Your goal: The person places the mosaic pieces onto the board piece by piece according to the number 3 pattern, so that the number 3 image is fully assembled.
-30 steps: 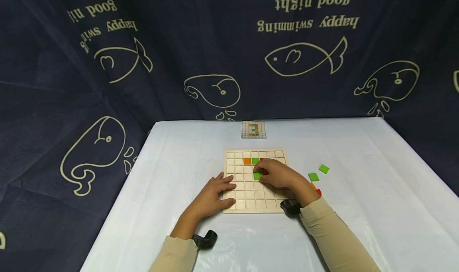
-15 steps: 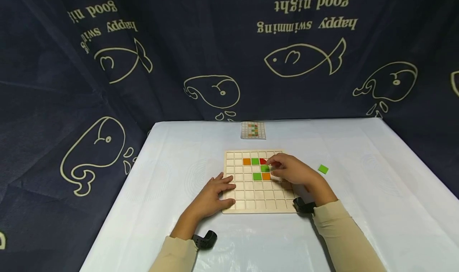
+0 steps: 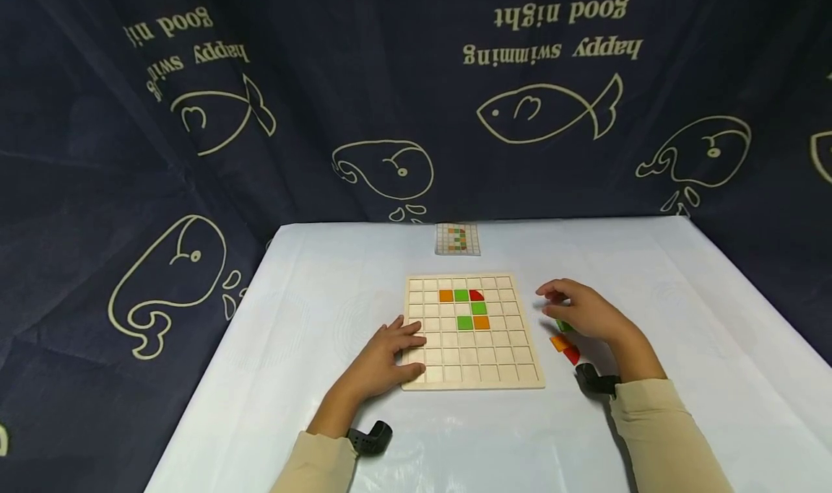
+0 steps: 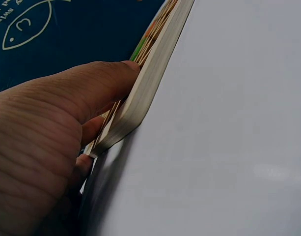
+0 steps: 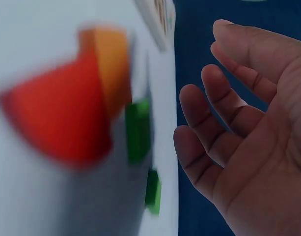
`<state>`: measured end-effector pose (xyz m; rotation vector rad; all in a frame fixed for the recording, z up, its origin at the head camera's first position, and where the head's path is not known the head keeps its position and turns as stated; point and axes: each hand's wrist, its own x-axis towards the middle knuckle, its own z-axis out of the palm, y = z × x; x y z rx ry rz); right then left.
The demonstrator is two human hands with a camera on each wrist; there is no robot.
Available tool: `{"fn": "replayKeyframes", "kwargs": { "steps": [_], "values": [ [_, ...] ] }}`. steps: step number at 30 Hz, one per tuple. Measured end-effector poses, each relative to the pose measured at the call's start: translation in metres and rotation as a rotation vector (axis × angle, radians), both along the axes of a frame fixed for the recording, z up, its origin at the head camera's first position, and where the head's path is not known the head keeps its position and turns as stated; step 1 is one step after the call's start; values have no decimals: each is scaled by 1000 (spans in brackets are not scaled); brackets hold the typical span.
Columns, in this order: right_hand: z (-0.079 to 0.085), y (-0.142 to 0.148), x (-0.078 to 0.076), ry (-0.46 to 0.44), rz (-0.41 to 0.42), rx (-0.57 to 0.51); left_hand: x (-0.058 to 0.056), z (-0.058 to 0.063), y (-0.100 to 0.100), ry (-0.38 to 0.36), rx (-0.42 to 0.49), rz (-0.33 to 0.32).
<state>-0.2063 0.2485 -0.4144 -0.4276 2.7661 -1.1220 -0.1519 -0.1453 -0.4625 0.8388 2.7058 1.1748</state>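
Observation:
My left hand [image 3: 383, 359] lies with spread fingers on the left edge of a wooden grid board [image 3: 448, 356]; in the left wrist view its thumb [image 4: 108, 81] rests on the rim. Set in the board are an orange tile [image 3: 445, 296], a green tile [image 3: 461, 295] and a red quarter-round tile [image 3: 477, 295] in one row, with more green and orange tiles below. Right of the board, my right hand [image 3: 585, 311] hovers over loose tiles, fingers loosely bent and holding nothing. Beneath it are a green tile [image 5: 138, 132], an orange tile [image 3: 559, 343] and a red quarter-round tile [image 3: 572, 355].
Behind the board, a small pattern card [image 3: 458, 239] lies at the far side of the white table [image 3: 338, 284]. A dark printed cloth [image 3: 416, 81] hangs beyond the table's back edge. A second loose green tile [image 5: 153, 191] shows in the right wrist view.
My right hand has moved off the board, rightward to the loose tiles, uncovering the board's orange and green tiles. The left hand stays on the board's edge.

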Motion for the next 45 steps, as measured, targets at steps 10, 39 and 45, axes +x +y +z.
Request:
{"fn": "replayKeyframes", "kwargs": {
  "steps": [10,39,45],
  "values": [
    [-9,36,2,6,-78,43,0,0,0,3,-4,-5],
    [-30,63,-3,-66,-169,87,0,-1,1,11,17,-1],
    [-35,64,-3,-71,-164,79,0,-2,0,10,13,-3]
  ]
}}
